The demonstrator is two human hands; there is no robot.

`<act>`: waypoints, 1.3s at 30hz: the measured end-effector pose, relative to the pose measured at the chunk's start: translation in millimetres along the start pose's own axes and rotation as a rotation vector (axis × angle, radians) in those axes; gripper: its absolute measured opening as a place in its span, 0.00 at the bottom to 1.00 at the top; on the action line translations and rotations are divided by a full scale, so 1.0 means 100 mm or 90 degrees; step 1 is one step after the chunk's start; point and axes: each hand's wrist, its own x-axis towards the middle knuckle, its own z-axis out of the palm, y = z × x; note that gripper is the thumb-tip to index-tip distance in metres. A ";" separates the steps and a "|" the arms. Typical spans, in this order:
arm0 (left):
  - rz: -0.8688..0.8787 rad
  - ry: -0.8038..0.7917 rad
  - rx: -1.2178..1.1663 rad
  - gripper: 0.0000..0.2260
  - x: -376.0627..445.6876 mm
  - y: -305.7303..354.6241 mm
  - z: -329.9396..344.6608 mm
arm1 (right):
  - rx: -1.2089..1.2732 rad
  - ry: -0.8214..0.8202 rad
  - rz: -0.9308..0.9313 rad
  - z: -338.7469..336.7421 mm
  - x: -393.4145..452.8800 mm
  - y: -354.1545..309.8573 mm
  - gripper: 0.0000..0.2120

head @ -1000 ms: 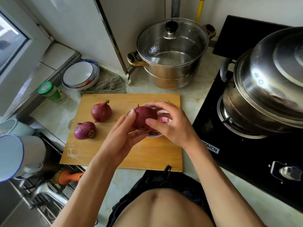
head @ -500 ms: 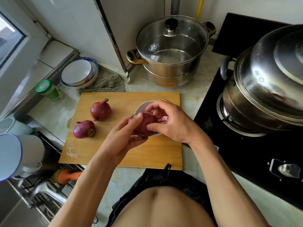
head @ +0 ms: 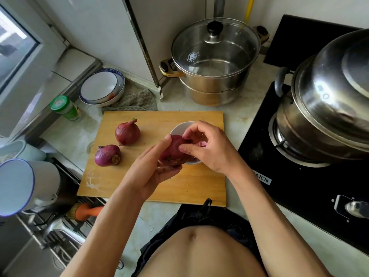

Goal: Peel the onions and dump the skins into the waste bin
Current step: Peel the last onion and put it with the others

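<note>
Head view shows the held onion (head: 173, 150) lower than a second ago, now close over the small bowl (head: 180, 127) on the board (head: 189, 182), and turned so its root end faces the person. Left hand (head: 148, 168) cups it from below, fingers curled round it, thumb laid along its top. Right hand (head: 207, 147) has shifted from steadying the side to working the upper skin, thumb and fingertips pinching at a loose flap. Judgement: peeling of the first onion is under way, not finished; two more onions (head: 127, 133) (head: 107, 155) lie unpeeled on the board's left half, well apart from the hands. No waste bin is in view, so dumping is some way off. Containers, largest first: domed steel pot (head: 327, 108) on the stove, lid on, contents hidden; glass-lidded steamer (head: 214, 64) at the back, apparently empty; enamel mugs (head: 26, 184) at left, interiors not visible; stacked bowls (head: 101, 87) near the window, the top one empty; small bowl, holding pinkish pieces, most likely skins.
</note>
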 end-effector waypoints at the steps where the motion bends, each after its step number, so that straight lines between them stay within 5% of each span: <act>1: -0.003 0.003 0.000 0.20 -0.01 0.01 0.00 | 0.007 0.004 -0.003 0.01 0.00 -0.01 0.10; 6: -0.008 0.003 0.028 0.26 -0.04 0.03 0.03 | -0.018 0.010 0.002 -0.04 0.02 -0.01 0.05; 13: -0.047 0.016 0.015 0.15 -0.04 0.01 0.12 | -0.079 0.005 -0.040 -0.06 -0.03 0.01 0.05; 21: -0.059 0.051 -0.066 0.22 -0.01 0.01 0.11 | -0.079 -0.003 -0.031 -0.12 -0.10 0.01 0.05; 31: -0.037 0.065 -0.148 0.23 0.00 0.04 0.02 | -0.019 0.102 0.020 -0.13 -0.11 0.06 0.05; 39: -0.036 0.080 -0.144 0.19 -0.01 -0.01 0.03 | -0.171 0.136 0.058 0.02 -0.01 0.27 0.03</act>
